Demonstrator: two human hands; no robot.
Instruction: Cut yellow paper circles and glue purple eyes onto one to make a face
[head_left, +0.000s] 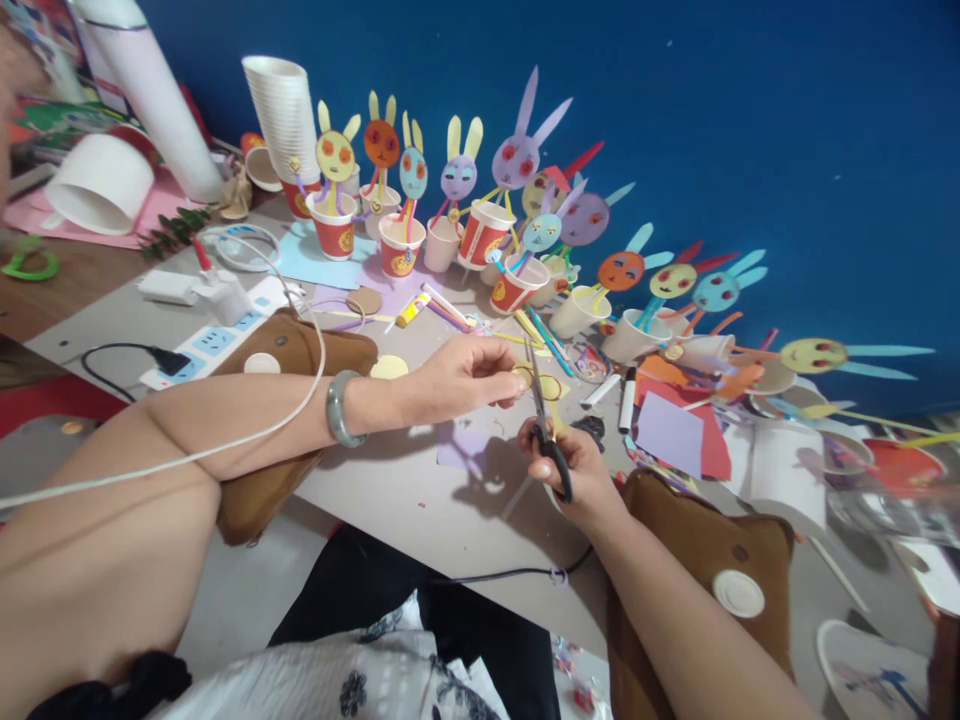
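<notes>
My left hand (476, 375) pinches the edge of a small yellow paper piece (550, 387) that has dark outlines drawn on it. Black-handled scissors (553, 462) are in my right hand (574, 470), with my fingers wrapped round the handles. The blades point up and away from me, beside the yellow paper and close to my left fingertips. A grey bangle (346, 408) circles my left wrist. Below my hands, a purple paper piece (459, 447) lies on the grey table (405, 500).
Paper cups with rabbit-faced figures (335, 225) line the blue wall. Markers (628, 400), purple and red paper (670, 430) lie right. A white cable (247, 448) crosses my left forearm near a power strip (210, 343). Brown cushions (705, 530) flank the front edge.
</notes>
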